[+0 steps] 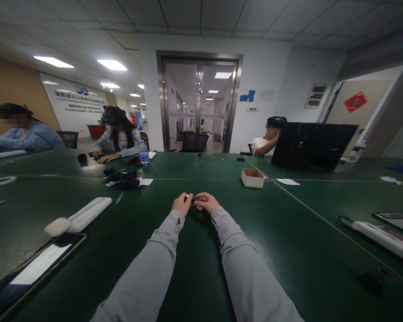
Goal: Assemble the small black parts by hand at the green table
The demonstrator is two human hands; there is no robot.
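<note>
Both sleeved arms reach forward over the green table (201, 268), with the hands close together near its middle. A small dark, slim object (195, 199) is between the fingertips; its kind is too small to make out. My left hand (181, 205) is closed on its left end, where a bright, silvery spot shows. From the other side my right hand (207, 202) pinches the same object between thumb and fingers. Parts of it are hidden by the fingers.
Beyond my right hand stands an open cardboard box (252, 178). A phone (43, 268) and a white case (90, 213) lie on the left. Black gear (122, 179) and a water bottle (143, 153) are farther off. A monitor (314, 145) and people sit across the table.
</note>
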